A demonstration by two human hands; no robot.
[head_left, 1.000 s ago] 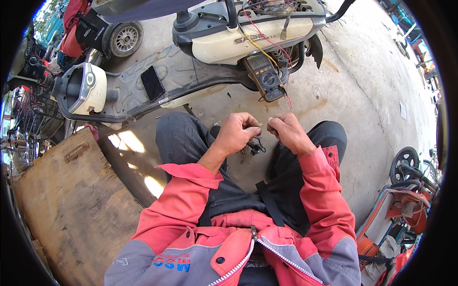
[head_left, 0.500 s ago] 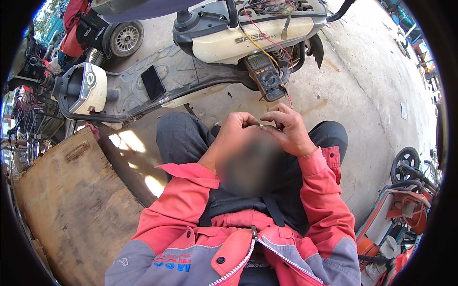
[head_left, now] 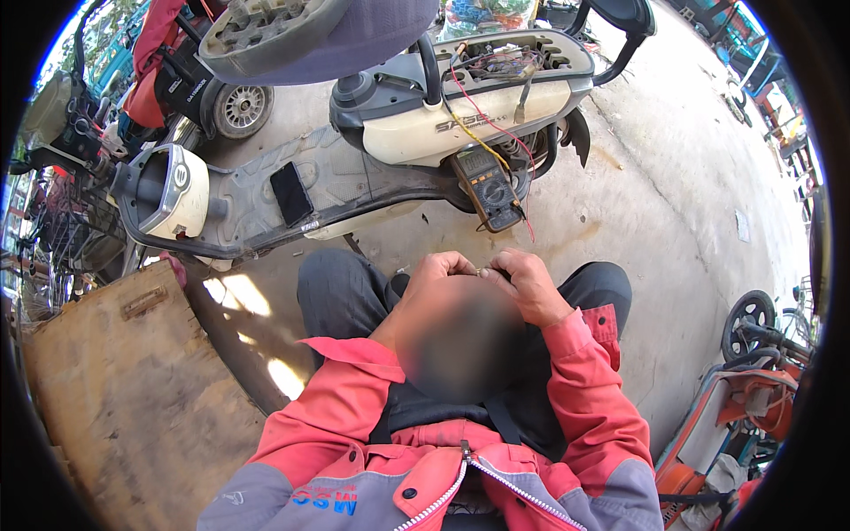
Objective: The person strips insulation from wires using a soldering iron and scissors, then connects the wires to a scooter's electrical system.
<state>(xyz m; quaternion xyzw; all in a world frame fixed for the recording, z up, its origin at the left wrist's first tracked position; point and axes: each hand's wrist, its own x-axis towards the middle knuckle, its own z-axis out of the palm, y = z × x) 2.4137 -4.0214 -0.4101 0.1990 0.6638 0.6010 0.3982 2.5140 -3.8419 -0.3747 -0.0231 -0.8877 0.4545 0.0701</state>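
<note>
Close together above my lap, my left hand [head_left: 443, 268] and my right hand [head_left: 524, 281] both have their fingers pinched on a tiny metallic piece [head_left: 479, 272] between them. Its kind is too small to make out. Beyond the hands, a black and orange multimeter [head_left: 490, 192] leans against the side of a cream electric scooter [head_left: 398, 137]. A red wire [head_left: 529, 181] and a yellow wire [head_left: 481, 142] run from the scooter's exposed wiring [head_left: 500, 64] down by the meter. A blurred patch hides part of my left wrist and lap.
A black phone [head_left: 291, 194] lies on the scooter's footboard [head_left: 341, 173]. Its raised seat [head_left: 336, 35] overhangs the top. To the left is a worn wooden board [head_left: 133, 372]; at the right stands an orange machine with a black wheel [head_left: 751, 323]. Another vehicle's wheel [head_left: 242, 110] is behind.
The scooter and my hands sit lower in the picture as the view has tilted up. My right fingers, raised before, are now curled in closer to the small piece.
</note>
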